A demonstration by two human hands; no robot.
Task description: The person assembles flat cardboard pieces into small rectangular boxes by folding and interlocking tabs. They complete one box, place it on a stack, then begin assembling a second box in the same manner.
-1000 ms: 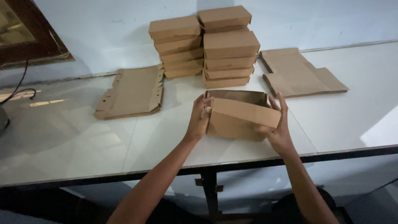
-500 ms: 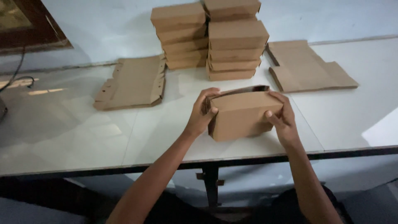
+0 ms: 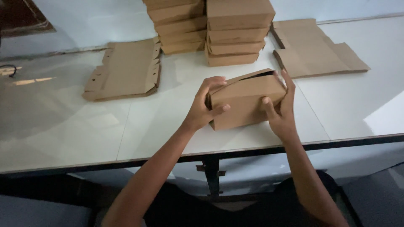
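We see a brown cardboard box point(image 3: 246, 101) sitting near the front edge of the white table point(image 3: 75, 126), held at both ends. Left hand point(image 3: 206, 107) wraps its left end, fingers over the top edge, thumb on the front face. Right hand point(image 3: 281, 109) clamps the right end, thumb on the front, fingers up along the side. Both hands closed on the box. Lid is nearly down, with a dark gap showing along the back right edge.

Table surface is smooth, white, in panels with a seam running under the box, dark rim at the front, a dark leg point(image 3: 212, 176) below. Pale wall point(image 3: 92, 21) behind.

The box is plain kraft brown, rectangular, slightly tilted, unmarked.

Behind it we see two stacks of finished boxes: left stack point(image 3: 176, 25), right stack point(image 3: 237, 33). A pile of flat box blanks point(image 3: 124, 69) lies well to the left, another flat blank pile point(image 3: 317, 48) to the right rear. A dark cable point(image 3: 10, 69) sits at the far left edge.
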